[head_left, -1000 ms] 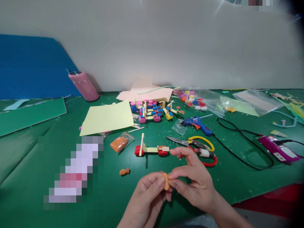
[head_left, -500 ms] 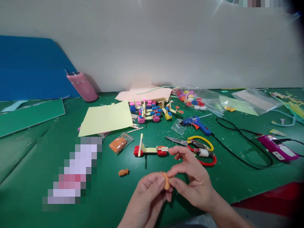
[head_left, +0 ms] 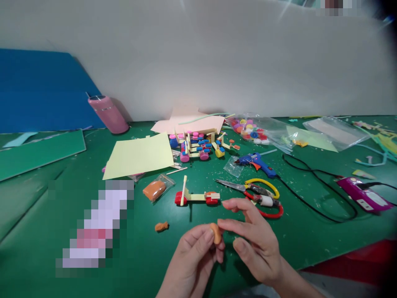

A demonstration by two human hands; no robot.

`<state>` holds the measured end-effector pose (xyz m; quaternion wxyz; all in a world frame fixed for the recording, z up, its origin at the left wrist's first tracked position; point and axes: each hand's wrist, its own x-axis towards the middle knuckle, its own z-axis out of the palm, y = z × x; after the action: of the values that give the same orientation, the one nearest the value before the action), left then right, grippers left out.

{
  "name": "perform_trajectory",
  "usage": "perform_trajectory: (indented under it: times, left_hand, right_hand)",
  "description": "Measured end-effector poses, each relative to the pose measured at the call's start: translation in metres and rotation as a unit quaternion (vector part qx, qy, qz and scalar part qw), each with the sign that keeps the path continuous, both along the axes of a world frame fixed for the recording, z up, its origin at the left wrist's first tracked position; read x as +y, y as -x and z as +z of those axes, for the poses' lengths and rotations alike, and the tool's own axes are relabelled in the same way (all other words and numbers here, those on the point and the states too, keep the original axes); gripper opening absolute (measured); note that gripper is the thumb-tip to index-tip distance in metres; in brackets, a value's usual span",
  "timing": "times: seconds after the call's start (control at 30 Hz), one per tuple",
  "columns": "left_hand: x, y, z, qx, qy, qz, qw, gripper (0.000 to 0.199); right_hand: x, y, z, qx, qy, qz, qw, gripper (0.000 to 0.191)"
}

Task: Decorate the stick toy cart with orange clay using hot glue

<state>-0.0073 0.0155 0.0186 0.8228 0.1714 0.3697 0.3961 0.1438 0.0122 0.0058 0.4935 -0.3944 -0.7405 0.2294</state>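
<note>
Between thumb and fingers, my left hand [head_left: 198, 250] pinches a small piece of orange clay [head_left: 216, 233]. My right hand [head_left: 254, 244] is just right of it with fingers apart, the index fingertip at or very near the clay's upper edge. Beyond my hands stands a small stick scooter [head_left: 198, 197] with red wheels and an orange piece on its right end. A loose orange lump [head_left: 161, 226] lies to the left. Above that lump, a clear bag [head_left: 155, 188] holds a larger orange block of clay.
Scissors [head_left: 257, 190] with yellow and red handles lie right of the scooter. Behind them is a blue glue gun [head_left: 256, 162], its black cord running toward a purple power strip [head_left: 362, 193]. Several colourful stick models [head_left: 198, 147], a yellow sheet [head_left: 139, 156] and a pink tumbler [head_left: 109, 116] stand farther back.
My right thumb has come away from the clay and moved to the right and down, opening the hand. The left hand still holds the clay, tilted slightly differently.
</note>
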Motion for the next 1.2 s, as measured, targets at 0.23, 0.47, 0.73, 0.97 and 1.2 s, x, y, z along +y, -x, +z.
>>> perform_trajectory:
  times: [0.23,0.47,0.73,0.97,1.2]
  left_hand:
    - [0.000,0.000,0.001,-0.008,-0.002,-0.005,1.000,0.019]
    - [-0.001,-0.001,0.002,-0.009,-0.023,-0.015,1.000,0.022]
    - [-0.002,-0.002,0.000,0.022,-0.035,0.002,0.999,0.020]
    - [-0.003,-0.004,0.001,0.074,-0.036,0.059,0.995,0.017]
    - [-0.002,-0.004,0.000,0.092,-0.035,0.061,0.993,0.018]
  right_hand:
    - [-0.002,0.003,0.001,0.021,0.017,0.006,1.000,0.031]
    - [-0.005,0.004,0.001,0.044,0.041,0.006,0.998,0.029]
    - [-0.003,0.003,0.002,0.058,0.054,0.011,0.997,0.027]
    - [-0.005,0.002,-0.006,-0.048,-0.026,0.003,0.998,0.035]
    - [-0.006,0.003,-0.010,0.015,0.038,-0.011,0.999,0.033]
